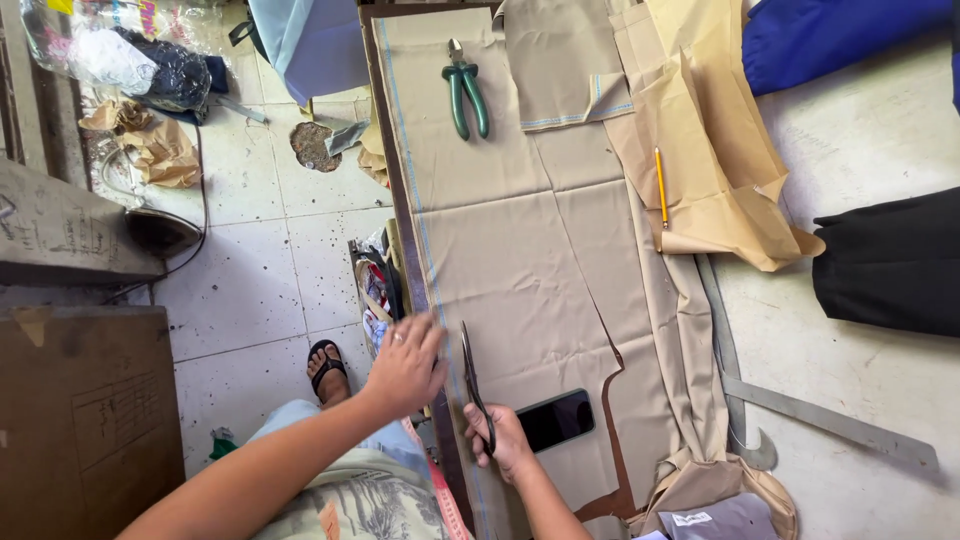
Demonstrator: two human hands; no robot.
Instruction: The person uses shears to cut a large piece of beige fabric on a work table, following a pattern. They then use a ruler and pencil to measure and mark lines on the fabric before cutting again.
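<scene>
The right hand (503, 437) is closed around the handles of the shears (473, 383), whose blades point up along the tan cloth (510, 260), just inside its stitched left edge. The left hand (407, 362) lies flat with fingers spread, pressing that edge down just left of the blades. To cut well, I judge, keep the cloth taut and flat, run parallel to the stitching, and keep the fingertips clear. A phone (556, 419) lies just right of the shears.

Dark scissors (473, 385) upright on tan cloth (500, 250)
</scene>
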